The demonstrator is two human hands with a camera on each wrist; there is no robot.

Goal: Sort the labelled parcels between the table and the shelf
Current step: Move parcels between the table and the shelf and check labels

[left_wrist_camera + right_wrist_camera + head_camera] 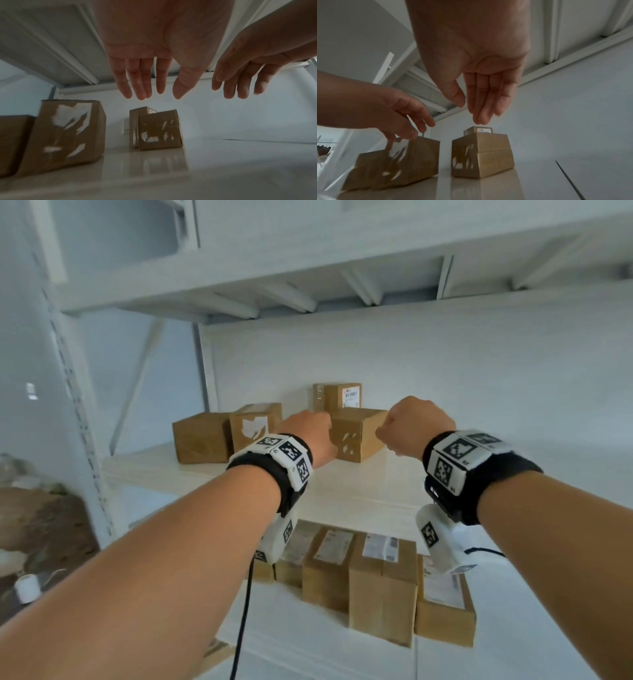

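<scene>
Above shelf [342,491] | left hand [154,40], right hand [471,47] spread, empty | parcel [356,436] between

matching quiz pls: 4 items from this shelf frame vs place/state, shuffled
1. left hand
2. back box
3. front box
4. plain box

a. far left on the upper shelf
b. open, holding nothing
c. torn label patches, between both hands
d. intact white label, nearest the wall

Pairs: 1-b, 2-d, 3-c, 4-a
</scene>
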